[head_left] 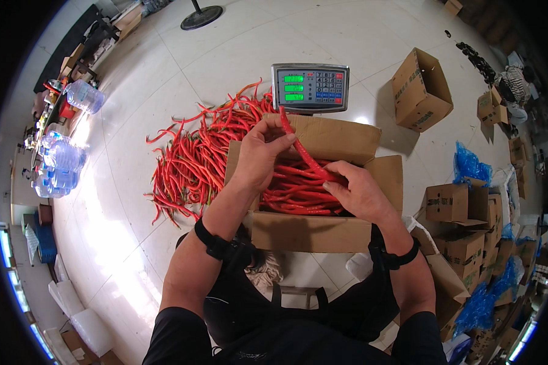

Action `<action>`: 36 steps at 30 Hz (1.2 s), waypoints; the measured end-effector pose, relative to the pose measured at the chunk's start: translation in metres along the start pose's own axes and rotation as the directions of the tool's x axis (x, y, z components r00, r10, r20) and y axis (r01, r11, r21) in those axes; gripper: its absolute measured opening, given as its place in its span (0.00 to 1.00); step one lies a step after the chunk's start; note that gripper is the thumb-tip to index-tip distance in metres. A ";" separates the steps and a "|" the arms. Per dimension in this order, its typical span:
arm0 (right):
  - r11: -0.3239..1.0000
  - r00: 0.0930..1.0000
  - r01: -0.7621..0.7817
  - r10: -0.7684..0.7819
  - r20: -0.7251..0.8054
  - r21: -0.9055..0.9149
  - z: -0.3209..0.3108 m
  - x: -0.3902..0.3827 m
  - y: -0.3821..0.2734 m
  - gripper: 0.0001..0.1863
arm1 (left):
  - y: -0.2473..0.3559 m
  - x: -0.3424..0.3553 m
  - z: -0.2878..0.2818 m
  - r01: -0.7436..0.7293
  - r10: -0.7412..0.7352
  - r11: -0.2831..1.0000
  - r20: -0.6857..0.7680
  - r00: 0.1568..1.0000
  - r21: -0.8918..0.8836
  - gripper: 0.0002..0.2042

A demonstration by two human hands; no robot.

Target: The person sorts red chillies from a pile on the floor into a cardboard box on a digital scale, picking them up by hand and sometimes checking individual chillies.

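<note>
Between my two hands a long red chili pepper (306,157) is held slantwise above an open cardboard box (311,237). My left hand (263,150) pinches its upper end between thumb and fingers. Lower down, the fingers of my right hand (358,190) close on the other end. Many red chili peppers (295,198) fill the box below, lying roughly lengthwise side by side. A large heap of loose chili peppers (195,155) spreads on the floor to the left of the box. Just behind the box stands a scale display (310,88) with green lit readouts and a keypad.
An open empty carton (421,91) stands at the far right. Stacked cardboard boxes (460,249) and blue plastic bags (472,164) crowd the right side. Clear water jugs (61,158) line the left. A round black stand base (201,17) sits at the back.
</note>
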State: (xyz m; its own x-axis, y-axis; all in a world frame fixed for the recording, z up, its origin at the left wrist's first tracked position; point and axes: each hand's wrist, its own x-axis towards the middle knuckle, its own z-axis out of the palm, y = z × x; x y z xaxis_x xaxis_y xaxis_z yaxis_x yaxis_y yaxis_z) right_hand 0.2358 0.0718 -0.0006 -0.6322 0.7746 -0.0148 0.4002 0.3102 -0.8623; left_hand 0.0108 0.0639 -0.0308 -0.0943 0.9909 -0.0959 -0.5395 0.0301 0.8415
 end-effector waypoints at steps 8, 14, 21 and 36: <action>0.995 0.995 -0.086 0.088 -0.041 0.050 -0.002 0.002 -0.001 0.13 | 0.011 -0.002 0.010 0.070 -0.082 0.996 -0.229 0.970 -0.063 0.10; 0.998 0.981 -0.064 0.059 -0.184 -0.019 -0.007 0.002 0.003 0.11 | -0.005 0.001 -0.019 0.077 0.050 0.921 -0.314 0.948 0.381 0.13; 0.969 0.912 -0.008 -0.095 -0.398 -0.248 -0.032 0.007 0.014 0.11 | 0.010 -0.004 -0.009 0.145 0.157 0.454 -0.239 0.958 0.879 0.13; 0.987 0.911 0.036 -0.098 -0.401 -0.159 -0.027 0.002 0.006 0.11 | 0.032 -0.004 -0.032 -0.020 0.316 0.791 -0.380 0.870 0.612 0.30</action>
State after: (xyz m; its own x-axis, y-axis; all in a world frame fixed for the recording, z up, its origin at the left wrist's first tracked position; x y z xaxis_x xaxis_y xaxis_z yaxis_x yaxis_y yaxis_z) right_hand 0.2549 0.0905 0.0081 -0.3490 0.8962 0.2739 0.4778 0.4216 -0.7707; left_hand -0.0331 0.0564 -0.0201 -0.5700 0.8214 -0.0197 0.0874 0.0844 0.9926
